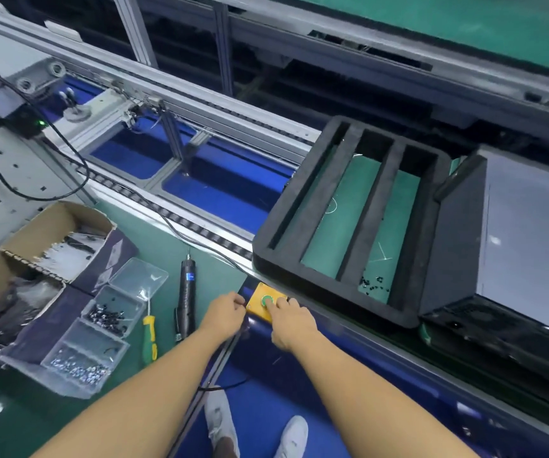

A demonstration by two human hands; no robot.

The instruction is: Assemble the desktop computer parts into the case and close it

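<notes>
A closed black computer case (pixel 511 246) lies on its side at the right, on the conveyor. Left of it sits an empty black foam pallet (pixel 349 213) with three slots over a green mat. A yellow button box (pixel 260 304) with a green button is fixed to the bench's front edge. My right hand (pixel 288 320) rests on the box with a fingertip on the green button. My left hand (pixel 225 314) is curled at the box's left side, holding nothing I can see.
An electric screwdriver (pixel 185 299) and a green-yellow hand screwdriver (pixel 149 338) lie on the green bench. Clear screw trays (pixel 101 328) and a cardboard box (pixel 32 259) stand at the left. The aluminium conveyor frame (pixel 180 94) runs diagonally behind.
</notes>
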